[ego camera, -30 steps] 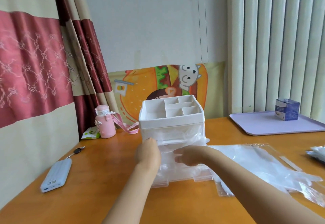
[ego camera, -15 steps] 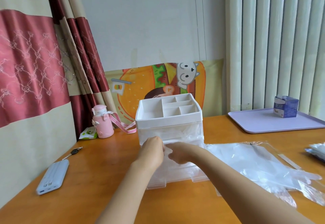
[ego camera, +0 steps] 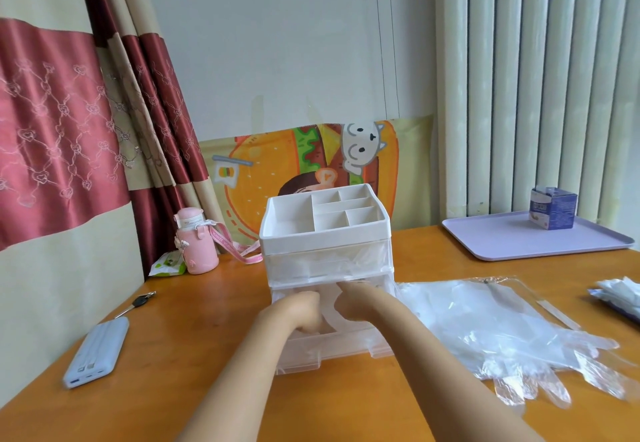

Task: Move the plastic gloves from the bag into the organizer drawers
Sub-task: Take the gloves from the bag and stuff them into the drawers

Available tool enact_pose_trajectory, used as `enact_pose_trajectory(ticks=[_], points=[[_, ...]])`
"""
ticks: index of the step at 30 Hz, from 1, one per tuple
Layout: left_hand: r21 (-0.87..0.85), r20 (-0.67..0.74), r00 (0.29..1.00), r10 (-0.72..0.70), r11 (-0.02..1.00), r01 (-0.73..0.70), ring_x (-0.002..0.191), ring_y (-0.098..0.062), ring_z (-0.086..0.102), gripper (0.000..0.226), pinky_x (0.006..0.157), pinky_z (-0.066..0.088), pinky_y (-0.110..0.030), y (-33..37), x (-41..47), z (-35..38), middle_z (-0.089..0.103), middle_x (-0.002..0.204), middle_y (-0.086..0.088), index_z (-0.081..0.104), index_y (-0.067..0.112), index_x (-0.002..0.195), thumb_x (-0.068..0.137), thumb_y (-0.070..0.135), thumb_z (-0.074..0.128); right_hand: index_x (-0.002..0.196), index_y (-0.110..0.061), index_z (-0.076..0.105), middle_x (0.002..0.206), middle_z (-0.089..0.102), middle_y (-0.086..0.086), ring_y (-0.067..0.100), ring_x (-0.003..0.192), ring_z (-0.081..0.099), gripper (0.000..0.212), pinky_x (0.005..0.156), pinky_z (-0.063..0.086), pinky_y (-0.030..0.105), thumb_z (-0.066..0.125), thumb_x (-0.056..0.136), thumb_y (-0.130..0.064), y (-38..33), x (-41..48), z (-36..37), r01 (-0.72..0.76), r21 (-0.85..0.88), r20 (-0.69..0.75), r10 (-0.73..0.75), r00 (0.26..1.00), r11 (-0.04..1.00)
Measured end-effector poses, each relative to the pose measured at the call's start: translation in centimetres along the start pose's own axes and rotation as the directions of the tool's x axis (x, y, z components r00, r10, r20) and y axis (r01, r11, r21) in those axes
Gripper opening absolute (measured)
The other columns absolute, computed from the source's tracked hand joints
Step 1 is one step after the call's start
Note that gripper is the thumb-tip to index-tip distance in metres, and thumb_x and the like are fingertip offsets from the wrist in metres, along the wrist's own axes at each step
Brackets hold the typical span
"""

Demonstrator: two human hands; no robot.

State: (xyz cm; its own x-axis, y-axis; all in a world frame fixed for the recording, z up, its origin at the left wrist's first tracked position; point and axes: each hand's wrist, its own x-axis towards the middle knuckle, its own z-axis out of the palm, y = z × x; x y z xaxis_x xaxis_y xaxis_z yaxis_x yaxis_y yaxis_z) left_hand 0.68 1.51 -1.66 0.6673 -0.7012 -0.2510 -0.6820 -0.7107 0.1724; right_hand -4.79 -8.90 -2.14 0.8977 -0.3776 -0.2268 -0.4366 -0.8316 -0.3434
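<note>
A white organizer (ego camera: 294,239) with open top compartments stands mid-table. Its clear upper drawer (ego camera: 311,263) is closed with crumpled plastic gloves inside. The lower drawer (ego camera: 332,349) is pulled out toward me. Both hands are inside it: my left hand (ego camera: 301,310) has its fingers curled down onto a plastic glove (ego camera: 327,306), and my right hand (ego camera: 353,303) pinches the same film beside it. Fingertips are hidden. To the right lies the clear bag (ego camera: 485,306), with loose gloves (ego camera: 540,369) spilling from it toward the table's front.
Back right there is a purple tray (ego camera: 502,245) with a blue box (ego camera: 553,211). A pink bottle (ego camera: 197,244) and wipes pack (ego camera: 168,265) stand back left. A key (ego camera: 138,303) and power bank (ego camera: 97,351) lie left. A packet (ego camera: 620,296) sits at the right edge.
Both hands dropped from the front of the upper drawer into the open lower drawer, taking the plastic film down with them.
</note>
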Motion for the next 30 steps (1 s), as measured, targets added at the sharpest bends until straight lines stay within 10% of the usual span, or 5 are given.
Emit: enact_pose_trajectory(ticks=[7,12,20,24,30], points=[[-0.136,-0.072,0.997,0.031,0.990,-0.040,0.099,-0.023,0.055,0.033,0.086,0.041,-0.029,0.3,-1.2,-0.3,0.059,0.108,-0.010,0.056,0.010,0.125,0.095,0.024,0.053,0.153,-0.018,0.010,0.158,0.012,0.011,0.030,0.143,0.010,0.064,0.110,0.027,0.038,0.029,0.099,-0.046,0.2,0.8,0.7,-0.185,-0.179,-0.008,0.187,0.982,0.966],[-0.112,-0.159,0.982,-0.100,0.990,0.083,0.100,-0.021,0.052,0.058,0.087,0.045,-0.030,-0.1,-1.2,-0.3,0.055,0.129,-0.007,0.048,0.010,0.136,0.084,0.023,0.071,0.129,-0.005,0.050,0.115,0.051,0.010,0.024,0.101,0.047,0.037,0.092,0.041,0.032,0.036,0.096,-0.015,-0.4,-1.0,-1.2,-0.039,-0.231,0.059,0.054,0.997,0.972],[0.014,-0.048,0.993,-0.107,0.994,0.108,0.114,-0.026,0.053,0.053,0.086,0.044,-0.031,0.0,-1.0,0.0,0.052,0.134,-0.010,0.046,0.011,0.139,0.091,0.031,0.061,0.073,-0.006,0.047,0.082,0.052,0.008,0.026,0.081,0.052,0.020,0.072,0.041,0.029,0.039,0.090,-0.002,-0.5,-7.7,-3.3,0.088,-0.103,-0.271,-0.113,0.956,0.991],[0.054,0.006,0.998,-0.065,0.996,0.064,0.110,-0.026,0.053,0.061,0.087,0.044,-0.031,0.2,-1.2,-0.3,0.054,0.132,-0.010,0.038,0.013,0.143,0.090,0.030,0.062,0.135,-0.009,0.050,0.136,0.052,0.011,0.027,0.123,0.049,0.048,0.099,0.040,0.031,0.031,0.092,0.002,-1.9,-6.2,-2.2,0.238,-0.037,-0.080,-0.240,0.968,0.971],[0.026,0.029,0.998,-0.053,0.998,0.053,0.113,-0.026,0.052,0.046,0.085,0.041,-0.029,0.8,-1.7,-0.9,0.049,0.138,-0.013,0.040,0.007,0.143,0.097,0.011,0.044,0.154,-0.016,0.008,0.160,0.002,0.010,0.029,0.147,0.003,0.054,0.118,0.008,0.042,0.022,0.101,-0.017,-0.2,-2.5,-0.7,0.099,-0.066,0.080,-0.094,0.992,0.993]])
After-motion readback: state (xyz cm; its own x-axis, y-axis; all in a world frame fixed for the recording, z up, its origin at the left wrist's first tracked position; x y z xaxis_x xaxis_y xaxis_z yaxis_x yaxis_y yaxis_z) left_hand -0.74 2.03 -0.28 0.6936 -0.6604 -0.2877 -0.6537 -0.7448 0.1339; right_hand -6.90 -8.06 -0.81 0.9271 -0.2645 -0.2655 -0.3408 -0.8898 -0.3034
